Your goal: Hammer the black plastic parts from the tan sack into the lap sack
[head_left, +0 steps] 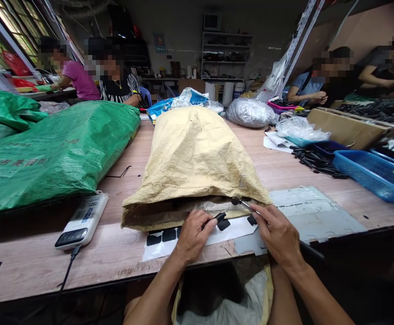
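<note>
My left hand point(197, 232) rests at the table's front edge, its thumb and fingers closed on a small black piece point(221, 217). My right hand point(280, 232) is closed around a thin metal rod point(249, 206) with a round dark head point(236, 200). A black handle-like end point(312, 251) sticks out behind that hand; whether it belongs to the rod is hidden. Under both hands lies a white sheet point(213, 237) with black rounded patches point(154, 239). Just beyond, a yellow woven sack point(197, 153) lies with its mouth open towards me; its contents are mostly dark.
A green sack point(61, 153) and a white power bank point(82, 221) with a cable lie left. To the right are a grey sheet point(314, 212), black parts point(319, 160) and a blue basket point(376, 176). Another open sack point(254, 298) is at my lap. Several people sit beyond.
</note>
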`<state>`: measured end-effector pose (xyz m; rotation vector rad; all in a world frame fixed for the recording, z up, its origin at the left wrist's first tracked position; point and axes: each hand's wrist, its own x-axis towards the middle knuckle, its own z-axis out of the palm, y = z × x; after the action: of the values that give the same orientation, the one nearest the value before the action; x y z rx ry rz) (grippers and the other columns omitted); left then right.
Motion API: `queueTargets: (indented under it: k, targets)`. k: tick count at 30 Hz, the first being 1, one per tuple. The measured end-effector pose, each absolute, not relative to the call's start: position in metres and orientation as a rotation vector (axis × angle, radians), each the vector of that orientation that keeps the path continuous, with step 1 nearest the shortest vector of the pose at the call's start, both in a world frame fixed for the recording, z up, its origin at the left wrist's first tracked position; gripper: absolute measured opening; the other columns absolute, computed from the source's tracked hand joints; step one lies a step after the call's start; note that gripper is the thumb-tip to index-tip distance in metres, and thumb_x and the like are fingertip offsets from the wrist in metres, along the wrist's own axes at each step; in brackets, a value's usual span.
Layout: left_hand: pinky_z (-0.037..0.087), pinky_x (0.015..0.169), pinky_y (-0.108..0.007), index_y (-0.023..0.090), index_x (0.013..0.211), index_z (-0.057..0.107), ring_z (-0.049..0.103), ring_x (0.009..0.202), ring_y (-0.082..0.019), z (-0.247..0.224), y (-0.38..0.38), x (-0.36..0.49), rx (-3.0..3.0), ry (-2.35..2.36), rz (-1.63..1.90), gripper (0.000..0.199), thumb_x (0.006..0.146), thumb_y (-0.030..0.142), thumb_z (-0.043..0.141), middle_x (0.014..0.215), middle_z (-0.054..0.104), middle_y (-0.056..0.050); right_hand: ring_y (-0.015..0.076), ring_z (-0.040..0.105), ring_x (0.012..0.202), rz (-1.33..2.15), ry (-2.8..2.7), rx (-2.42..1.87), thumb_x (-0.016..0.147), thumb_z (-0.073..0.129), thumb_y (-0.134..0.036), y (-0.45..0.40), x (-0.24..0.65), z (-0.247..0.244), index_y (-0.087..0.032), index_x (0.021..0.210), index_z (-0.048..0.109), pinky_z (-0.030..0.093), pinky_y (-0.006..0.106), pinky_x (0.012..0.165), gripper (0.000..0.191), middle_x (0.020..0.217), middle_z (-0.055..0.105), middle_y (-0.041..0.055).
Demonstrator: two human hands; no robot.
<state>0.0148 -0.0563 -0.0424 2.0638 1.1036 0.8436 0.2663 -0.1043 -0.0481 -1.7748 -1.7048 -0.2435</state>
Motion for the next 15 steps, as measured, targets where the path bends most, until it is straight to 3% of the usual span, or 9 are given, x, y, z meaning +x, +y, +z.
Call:
queueTargets:
  k: [7,15]
  targets:
    - [0.038,0.079,-0.034,0.020,0.070,0.049,0.049,0.081,-0.018,-0.041,-0.055,0.013,2.086,1.118,0.822,0.045,0.106,0.040,0.032,0.078,0.053,-0.001,0.0204,0.056,0.086,-0.346,-1.756,-1.765,0.097,0.054,-0.028,-0.093,0.269,-0.070,-0.026,0.115,0.072,0.044,0.033,0.082,0.026,0.090,0.065,0.0044]
    - [0.037,0.079,-0.033,0.020,0.071,0.051,0.049,0.081,-0.019,-0.041,-0.055,0.014,2.087,1.097,0.822,0.042,0.105,0.038,0.036,0.078,0.054,-0.002,0.0201,0.056,0.087,-0.333,-1.739,-1.754,0.095,0.055,-0.027,-0.095,0.269,-0.068,-0.025,0.115,0.071,0.043,0.033,0.082,0.026,0.091,0.064,0.0040]
